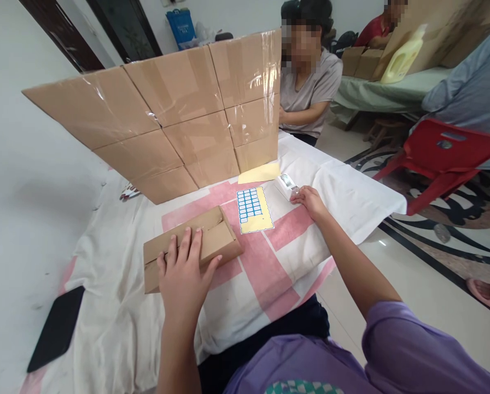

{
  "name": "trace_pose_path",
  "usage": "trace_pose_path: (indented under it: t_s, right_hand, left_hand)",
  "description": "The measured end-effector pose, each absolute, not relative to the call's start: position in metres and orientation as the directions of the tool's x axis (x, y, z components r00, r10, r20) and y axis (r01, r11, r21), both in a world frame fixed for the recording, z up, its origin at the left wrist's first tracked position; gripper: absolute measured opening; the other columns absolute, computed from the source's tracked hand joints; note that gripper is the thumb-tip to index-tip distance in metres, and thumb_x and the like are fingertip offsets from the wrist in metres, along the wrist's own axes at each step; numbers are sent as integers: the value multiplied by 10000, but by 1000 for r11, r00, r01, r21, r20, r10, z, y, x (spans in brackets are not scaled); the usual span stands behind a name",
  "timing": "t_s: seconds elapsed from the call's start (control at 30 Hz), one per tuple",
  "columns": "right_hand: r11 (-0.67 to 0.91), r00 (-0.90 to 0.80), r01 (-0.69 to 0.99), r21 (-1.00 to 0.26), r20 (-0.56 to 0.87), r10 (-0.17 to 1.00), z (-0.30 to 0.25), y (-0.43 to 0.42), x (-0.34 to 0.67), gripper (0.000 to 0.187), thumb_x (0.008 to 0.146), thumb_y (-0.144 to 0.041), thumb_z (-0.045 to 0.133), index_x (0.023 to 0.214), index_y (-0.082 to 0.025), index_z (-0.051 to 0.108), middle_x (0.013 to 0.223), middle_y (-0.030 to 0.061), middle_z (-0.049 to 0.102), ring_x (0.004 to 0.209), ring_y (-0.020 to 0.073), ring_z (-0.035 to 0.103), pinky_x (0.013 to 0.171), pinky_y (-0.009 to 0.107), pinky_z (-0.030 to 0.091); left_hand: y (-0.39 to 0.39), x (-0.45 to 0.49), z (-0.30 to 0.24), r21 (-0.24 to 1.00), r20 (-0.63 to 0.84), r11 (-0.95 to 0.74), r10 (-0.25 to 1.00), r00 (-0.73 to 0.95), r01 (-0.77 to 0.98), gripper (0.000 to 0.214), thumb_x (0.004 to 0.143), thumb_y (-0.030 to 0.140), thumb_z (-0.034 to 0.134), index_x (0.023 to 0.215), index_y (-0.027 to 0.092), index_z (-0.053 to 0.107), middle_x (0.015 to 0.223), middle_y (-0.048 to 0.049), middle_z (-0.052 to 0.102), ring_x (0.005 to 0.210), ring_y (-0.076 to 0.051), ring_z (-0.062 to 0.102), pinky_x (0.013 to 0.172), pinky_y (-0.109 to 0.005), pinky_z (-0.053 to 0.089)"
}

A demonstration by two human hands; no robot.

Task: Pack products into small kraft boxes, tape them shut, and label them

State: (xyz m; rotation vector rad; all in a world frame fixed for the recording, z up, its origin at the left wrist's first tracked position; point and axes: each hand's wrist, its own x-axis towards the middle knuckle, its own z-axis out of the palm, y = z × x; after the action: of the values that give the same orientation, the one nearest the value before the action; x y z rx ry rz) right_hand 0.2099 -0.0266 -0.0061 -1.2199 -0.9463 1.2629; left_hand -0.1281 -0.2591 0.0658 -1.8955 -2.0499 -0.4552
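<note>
My left hand (183, 273) lies with fingers spread on top of a closed brown cardboard box (216, 232) on the table. My right hand (311, 201) pinches the near right end of a small white box (285, 183), which rests on the cloth; something shiny and clear shows at the fingertips. Between the two hands lies a yellow sheet of blue-edged labels (253, 210), some way from either. Behind it, a plain yellow paper (259, 174) sits by the foot of the cardboard screen.
A tall taped cardboard screen (196, 126) stands across the table's far side. A black flat device (58, 325) lies at the left on the pink-and-white cloth (265, 279). Another person (310, 93) sits beyond the screen. A red chair (445, 153) stands at the right.
</note>
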Motion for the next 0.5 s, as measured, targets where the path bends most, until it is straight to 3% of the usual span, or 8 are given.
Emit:
trace_pose_path:
  t_s: [0.27,0.5]
  right_hand:
    - [-109,128,-137,-985,-127,984,-8,-28,210,276,868,-350,661,708,-225,474,664,22,634,712,164,708,709,254,596]
    - [-101,165,-98,-990,-116,979,-9,-27,206,239,901,-287,635,701,-201,537,629,47,676,583,130,637,567,213,510]
  left_hand:
    - [-260,-124,68,25,445,78,892,-81,997,675,1001,545,491,1577,196,448,1615,-122,484,1495,-429,406,1212,-612,272]
    - [-261,-123,65,15,482,84,872,-81,996,685,999,556,504,1575,188,451,1602,-131,498,1480,-441,423,1202,-629,274]
